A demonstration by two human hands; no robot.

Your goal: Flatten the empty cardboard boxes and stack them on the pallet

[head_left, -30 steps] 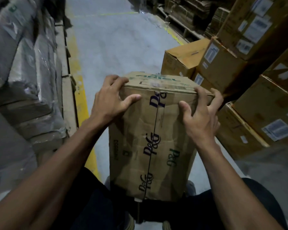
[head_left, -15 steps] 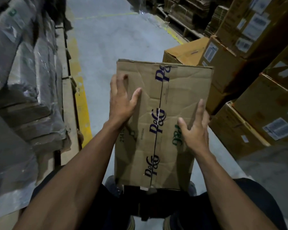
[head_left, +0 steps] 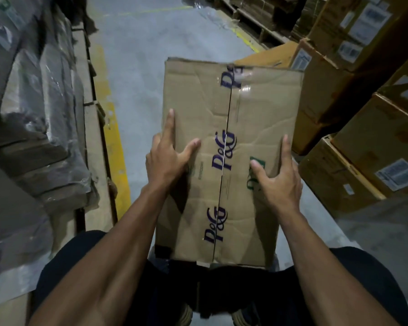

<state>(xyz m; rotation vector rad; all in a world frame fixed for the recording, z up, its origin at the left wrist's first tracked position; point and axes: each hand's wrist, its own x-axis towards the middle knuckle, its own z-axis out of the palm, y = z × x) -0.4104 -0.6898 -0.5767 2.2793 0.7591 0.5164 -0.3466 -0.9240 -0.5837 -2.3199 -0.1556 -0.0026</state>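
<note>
A flattened brown cardboard box (head_left: 231,109) with dark blue lettering and a tape seam down its middle stands upright in front of me, above my legs. My left hand (head_left: 167,161) holds its left edge: thumb on the front face, index finger pointing up, other fingers going behind the edge. My right hand (head_left: 278,182) holds the right edge, thumb spread on the front and one finger straight along the edge. The box's back side is hidden.
Labelled brown cartons (head_left: 363,161) are stacked close on the right, with another carton (head_left: 269,57) just behind the held box. Plastic-wrapped goods (head_left: 33,114) line the left beside a yellow floor line (head_left: 113,147). A grey aisle (head_left: 151,55) runs ahead toward pallets (head_left: 257,20).
The box went from a squashed open shape to a flat sheet. Both hands slid down from its top edge to its side edges, lower on the sheet.
</note>
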